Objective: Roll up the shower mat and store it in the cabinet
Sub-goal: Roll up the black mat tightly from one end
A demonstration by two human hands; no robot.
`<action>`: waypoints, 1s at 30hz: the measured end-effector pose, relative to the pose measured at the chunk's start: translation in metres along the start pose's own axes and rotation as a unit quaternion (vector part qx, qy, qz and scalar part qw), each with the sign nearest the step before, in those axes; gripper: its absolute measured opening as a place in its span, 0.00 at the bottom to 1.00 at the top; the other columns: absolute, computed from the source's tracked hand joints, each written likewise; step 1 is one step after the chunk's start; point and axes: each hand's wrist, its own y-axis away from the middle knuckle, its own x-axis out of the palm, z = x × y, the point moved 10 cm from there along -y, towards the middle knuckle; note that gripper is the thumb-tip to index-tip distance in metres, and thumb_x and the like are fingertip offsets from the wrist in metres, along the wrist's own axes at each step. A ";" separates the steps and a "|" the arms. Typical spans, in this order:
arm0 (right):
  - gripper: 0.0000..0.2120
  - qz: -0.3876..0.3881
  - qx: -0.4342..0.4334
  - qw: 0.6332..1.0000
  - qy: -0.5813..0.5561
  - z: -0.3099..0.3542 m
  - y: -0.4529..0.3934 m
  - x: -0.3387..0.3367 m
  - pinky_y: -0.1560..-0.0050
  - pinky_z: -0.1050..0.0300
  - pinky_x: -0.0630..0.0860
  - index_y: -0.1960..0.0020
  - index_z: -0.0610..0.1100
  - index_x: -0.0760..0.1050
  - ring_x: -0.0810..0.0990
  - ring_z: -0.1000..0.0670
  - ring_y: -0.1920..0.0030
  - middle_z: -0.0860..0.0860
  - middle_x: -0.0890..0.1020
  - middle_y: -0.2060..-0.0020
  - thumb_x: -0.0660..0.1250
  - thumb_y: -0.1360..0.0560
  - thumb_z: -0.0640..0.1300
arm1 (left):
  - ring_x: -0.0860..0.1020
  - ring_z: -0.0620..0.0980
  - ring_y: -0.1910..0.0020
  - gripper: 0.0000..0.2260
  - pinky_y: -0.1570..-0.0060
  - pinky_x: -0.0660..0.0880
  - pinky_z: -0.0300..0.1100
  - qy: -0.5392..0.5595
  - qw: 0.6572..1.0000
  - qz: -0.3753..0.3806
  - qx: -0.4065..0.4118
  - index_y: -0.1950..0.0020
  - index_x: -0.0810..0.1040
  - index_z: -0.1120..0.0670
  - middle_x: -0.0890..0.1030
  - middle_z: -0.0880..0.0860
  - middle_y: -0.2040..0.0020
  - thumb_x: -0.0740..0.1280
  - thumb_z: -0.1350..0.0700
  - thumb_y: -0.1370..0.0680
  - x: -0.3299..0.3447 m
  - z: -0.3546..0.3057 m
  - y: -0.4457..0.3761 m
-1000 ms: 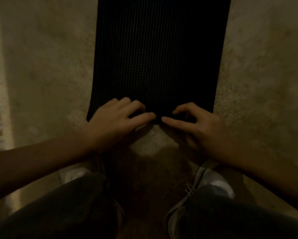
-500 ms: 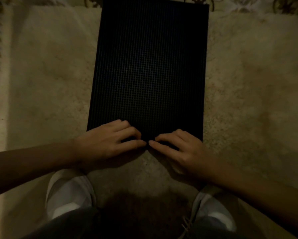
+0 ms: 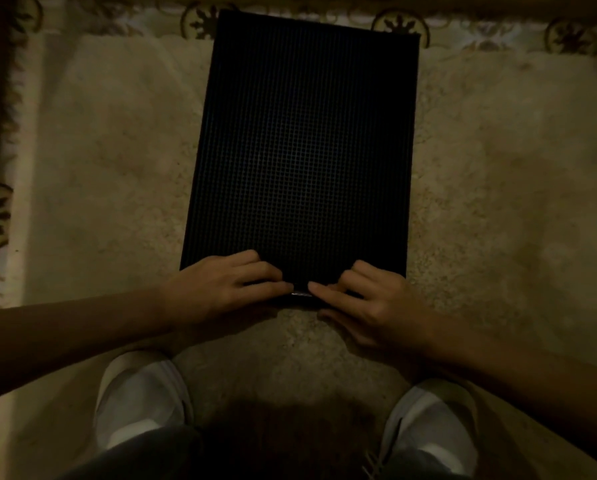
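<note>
A black shower mat with a fine grid texture lies flat on a beige carpet, its long side running away from me. My left hand and my right hand rest side by side on the mat's near short edge, fingers curled over it. Between the fingertips the near edge is lifted slightly off the carpet and shows a thin pale strip. The hands cover most of that edge. No cabinet is in view.
The beige carpet has a patterned border along the far and left sides. My two white shoes stand close behind the hands, with dark trouser legs at the bottom of the view.
The view has tilted up, so the mat's far edge and the carpet border now show. Both hands stay on the near edge, which now lifts slightly between the fingertips.
</note>
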 end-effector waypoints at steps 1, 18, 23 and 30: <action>0.17 -0.003 -0.005 1.000 -0.001 0.001 0.000 0.000 0.60 0.54 0.72 0.34 0.38 0.78 0.73 0.48 0.59 0.46 0.79 0.55 0.68 0.19 0.47 | 0.77 0.53 0.50 0.17 0.68 0.78 0.47 0.010 1.000 0.002 -0.005 0.31 0.75 0.58 0.77 0.56 0.39 0.67 0.55 0.19 0.000 0.002 -0.001; 0.14 0.032 0.042 0.995 -0.089 -0.021 -0.004 0.001 0.64 0.52 0.75 0.40 0.41 0.79 0.76 0.48 0.56 0.45 0.78 0.51 0.68 0.19 0.49 | 0.78 0.50 0.55 0.17 0.63 0.76 0.44 0.057 0.998 0.029 0.000 0.35 0.80 0.55 0.81 0.54 0.46 0.68 0.48 0.19 -0.005 0.019 -0.011; 0.13 0.024 0.031 0.997 -0.060 -0.021 -0.005 -0.005 0.68 0.53 0.70 0.42 0.42 0.81 0.73 0.50 0.61 0.47 0.77 0.57 0.69 0.19 0.50 | 0.77 0.49 0.54 0.18 0.67 0.76 0.45 0.072 0.997 0.017 0.001 0.34 0.80 0.57 0.80 0.54 0.48 0.70 0.48 0.20 -0.007 0.022 -0.011; 0.11 0.029 0.026 0.997 -0.063 -0.033 -0.015 -0.010 0.65 0.55 0.71 0.42 0.41 0.81 0.73 0.50 0.61 0.47 0.78 0.58 0.66 0.18 0.47 | 0.77 0.51 0.56 0.16 0.60 0.77 0.45 0.100 0.994 0.038 -0.008 0.35 0.79 0.58 0.80 0.55 0.51 0.68 0.50 0.19 -0.015 0.034 -0.027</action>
